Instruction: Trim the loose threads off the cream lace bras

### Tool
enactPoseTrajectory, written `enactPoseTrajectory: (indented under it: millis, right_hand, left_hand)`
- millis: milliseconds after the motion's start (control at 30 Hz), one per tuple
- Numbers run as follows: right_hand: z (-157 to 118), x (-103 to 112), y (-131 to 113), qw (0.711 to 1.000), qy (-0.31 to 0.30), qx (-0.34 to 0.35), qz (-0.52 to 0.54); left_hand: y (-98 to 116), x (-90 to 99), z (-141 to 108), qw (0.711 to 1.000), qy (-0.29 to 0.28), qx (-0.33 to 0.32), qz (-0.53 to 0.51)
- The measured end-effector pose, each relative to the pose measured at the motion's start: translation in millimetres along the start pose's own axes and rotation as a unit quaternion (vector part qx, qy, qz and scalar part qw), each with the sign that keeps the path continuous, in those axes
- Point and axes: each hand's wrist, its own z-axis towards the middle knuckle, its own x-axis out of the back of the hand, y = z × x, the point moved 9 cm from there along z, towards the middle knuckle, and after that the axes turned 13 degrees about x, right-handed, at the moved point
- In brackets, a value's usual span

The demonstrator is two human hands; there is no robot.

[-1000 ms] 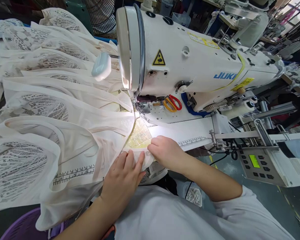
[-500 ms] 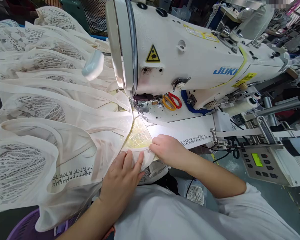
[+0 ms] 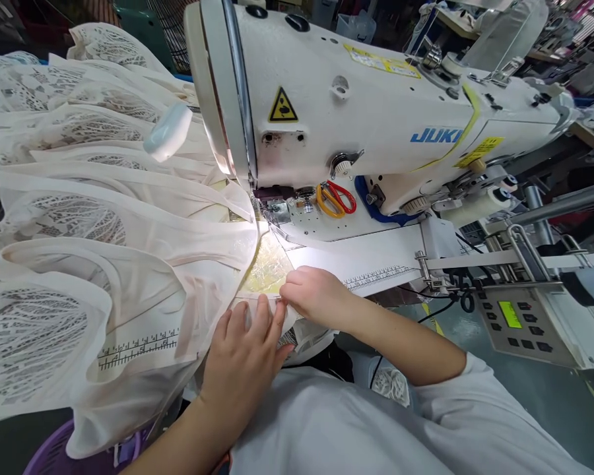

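A cream lace garment (image 3: 212, 251) lies across the machine bed, with part of it under the head of the white sewing machine (image 3: 307, 86). My left hand (image 3: 245, 356) rests on its near edge, fingers spread and flat. Right beside those fingertips, my right hand (image 3: 317, 297) is closed in a pinch on the same fabric edge. Its thumb is largely hidden. Between the hands and the needle area shows a yellowish, shiny patch (image 3: 264, 264) of the bed. The needle itself is hard to make out.
More lace garments (image 3: 79, 125) are heaped to the left. Scissors (image 3: 336, 199) with orange and red handles lie on the bed. A control panel (image 3: 519, 323) and a tape feeder (image 3: 534, 264) stand at right. Below left is a purple basket (image 3: 54, 448).
The machine appears slightly further left as the view shifts. My right hand has come closer to my left fingertips, still pinching the fabric edge. My left hand stays flat on the cloth.
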Motion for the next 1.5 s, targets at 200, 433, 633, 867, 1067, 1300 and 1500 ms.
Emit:
enactPoseTrajectory:
  millis: [200,433,633,867,1067,1300,1500]
  right_hand:
    - [2.6,-1.7,-0.5,1.000,0.005,0.003,0.002]
    - [-15.1,1.1,3.6,0.998,-0.056,0.001,-0.017]
    - [-13.5,3.2,5.7,0.999,-0.041,-0.014,-0.012]
    - [-7.4,-4.6,4.2,1.000,-0.023,0.014,0.007]
    - [-28.9,12.7,20.1,0.997,-0.024,-0.054,0.043]
    - [-101.6,47.9,125.4,0.904,0.178,-0.379,0.089]
    - [-131.9,52.9,151.4,0.869,0.114,-0.479,-0.041]
  left_hand:
    - [0.5,-1.9,3.2,1.000,-0.018,0.000,0.009]
    - [-0.6,-5.4,4.0,0.998,-0.058,0.011,0.027]
    - [0.7,-4.8,5.1,0.998,-0.048,0.008,0.025]
    - [1.5,-2.6,3.9,0.999,-0.030,0.001,0.028]
    - [2.4,-7.5,1.3,1.000,-0.015,-0.004,0.024]
    - [-2.5,-16.7,-18.3,0.999,0.036,-0.026,-0.019]
    - [-8.6,-14.6,-26.9,0.995,0.070,-0.043,-0.062]
